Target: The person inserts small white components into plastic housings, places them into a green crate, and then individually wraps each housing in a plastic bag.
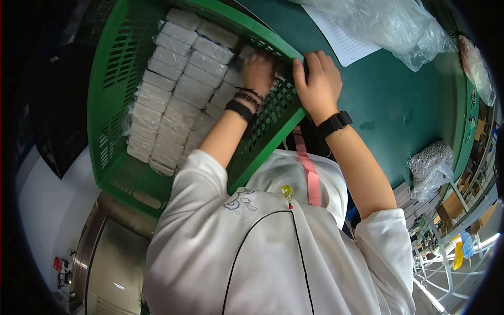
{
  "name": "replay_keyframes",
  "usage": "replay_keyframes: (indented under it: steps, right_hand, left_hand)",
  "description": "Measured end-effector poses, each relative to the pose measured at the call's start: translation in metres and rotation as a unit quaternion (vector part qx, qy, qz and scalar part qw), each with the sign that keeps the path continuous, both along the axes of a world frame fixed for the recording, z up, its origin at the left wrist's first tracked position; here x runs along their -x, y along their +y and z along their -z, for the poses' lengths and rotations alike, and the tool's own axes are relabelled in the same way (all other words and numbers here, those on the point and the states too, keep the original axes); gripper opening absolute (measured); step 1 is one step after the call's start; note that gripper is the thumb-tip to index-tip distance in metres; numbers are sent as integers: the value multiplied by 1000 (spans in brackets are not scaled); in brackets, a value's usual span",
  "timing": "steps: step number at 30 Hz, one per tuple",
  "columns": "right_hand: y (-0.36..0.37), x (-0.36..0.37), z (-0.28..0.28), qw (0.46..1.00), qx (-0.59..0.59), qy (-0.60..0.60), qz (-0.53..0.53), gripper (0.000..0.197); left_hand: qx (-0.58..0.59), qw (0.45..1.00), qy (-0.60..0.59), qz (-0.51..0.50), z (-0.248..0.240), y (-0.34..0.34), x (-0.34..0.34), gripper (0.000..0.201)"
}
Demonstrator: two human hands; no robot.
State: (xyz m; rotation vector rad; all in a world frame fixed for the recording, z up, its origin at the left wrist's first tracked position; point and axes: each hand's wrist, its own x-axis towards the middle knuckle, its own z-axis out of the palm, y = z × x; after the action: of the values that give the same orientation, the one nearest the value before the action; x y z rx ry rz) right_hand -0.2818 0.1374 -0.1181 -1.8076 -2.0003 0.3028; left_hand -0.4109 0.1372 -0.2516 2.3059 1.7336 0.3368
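A green plastic basket [126,190] with slotted walls holds rows of white block-shaped packs [178,97] wrapped in clear film. My left hand [258,72] is inside the basket, down by the packs near its right wall. Its fingers are blurred and partly hidden, so what they hold does not show. My right hand [320,86] grips the basket's rim at the right corner, thumb on the rim and fingers to the outside.
Right of the basket is a green tabletop [378,100]. A gridded paper sheet [341,37] lies there under crumpled clear plastic bags [388,26]. A bag of small grey pieces [431,163] sits near the table's right edge. Racks and boxes [452,207] stand beyond.
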Motion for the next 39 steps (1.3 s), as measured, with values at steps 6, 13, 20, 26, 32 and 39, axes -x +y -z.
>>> replay_keyframes:
  steps: [6, 13, 20, 26, 32, 39]
  right_hand:
    - [-5, 5, -7, 1000, 7, 2, -7, 19]
    - [4, 5, -9, 999, 35, -1, -6, 16]
    - [-8, 20, -26, 985, -100, -35, -136, 27]
    - [-22, 75, -56, 966, 46, 138, -215, 25]
    - [-21, 80, -40, 925, 166, 308, -147, 20]
    - [21, 65, -30, 873, 208, 439, 35, 18]
  left_hand:
    - [49, 972, -194, -123, -9, 11, 44, 13]
    - [131, 881, -379, -250, -5, -1, 76, 12]
    - [-26, 825, -523, -213, -86, -25, 90, 7]
    - [-94, 789, -571, -206, -126, -41, 98, 8]
    - [-118, 812, -526, -224, -131, -47, 101, 9]
    - [94, 756, -620, -188, -149, -29, 105, 25]
